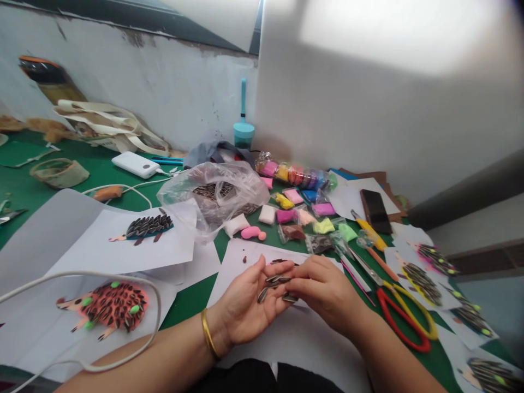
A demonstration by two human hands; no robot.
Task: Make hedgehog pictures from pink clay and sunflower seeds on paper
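Note:
My left hand (248,308) is palm up with its fingers slightly curled, and several striped sunflower seeds (274,281) lie in it. Over its fingertips, my right hand (327,289) has its thumb and fingers pinched together at the seeds. What sits between those fingertips is mostly hidden. Beneath both hands is a sheet of white paper (229,273). Part of a pink shape with seeds on it (282,262) shows just behind my fingers; my hands cover the rest. A small brown bit (244,259) lies on the paper to the left.
A plastic bag of seeds (213,191) stands behind, beside several packets of coloured clay (292,232). Scissors (403,311) and a phone (375,210) lie right. Hedgehog pictures (110,308) flank both sides. A white cable (158,305) loops across the left; a power bank (135,164) lies farther back.

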